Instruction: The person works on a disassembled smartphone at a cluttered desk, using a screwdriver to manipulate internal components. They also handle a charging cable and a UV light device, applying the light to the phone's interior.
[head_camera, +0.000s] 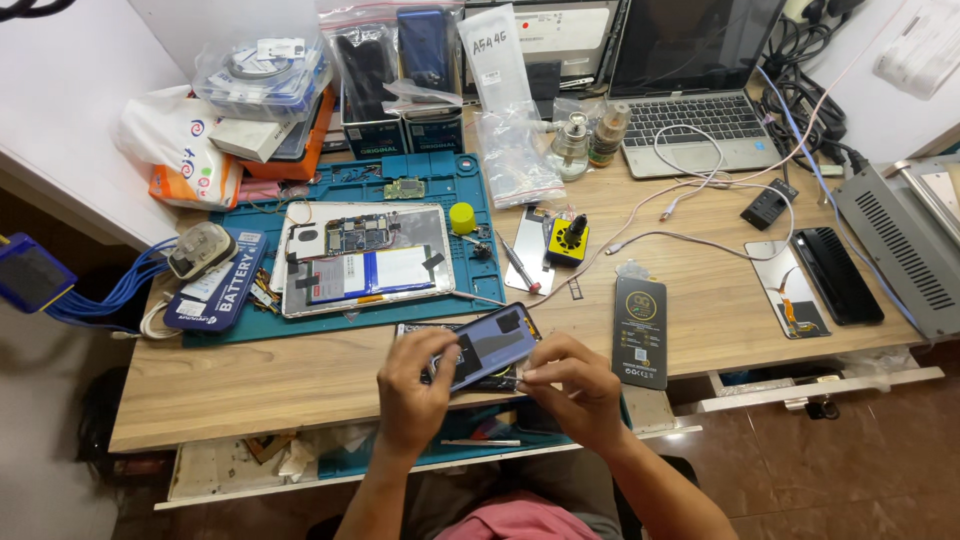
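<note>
Both of my hands hold a blue-purple phone (492, 342) tilted above the front edge of the wooden desk (300, 375). My left hand (412, 390) grips its left end, thumb on top. My right hand (570, 385) pinches its lower right edge with fingertips together. An opened tablet (365, 258) with its board and battery exposed lies on the teal repair mat (470, 190) just behind the phone.
A black flat package (640, 330) lies right of my hands. Farther right are a screen part (788, 290) and a dark phone (835, 275). A laptop (685, 90), bottles, bags and boxes line the back. An open drawer (330, 460) with tweezers sits under my hands.
</note>
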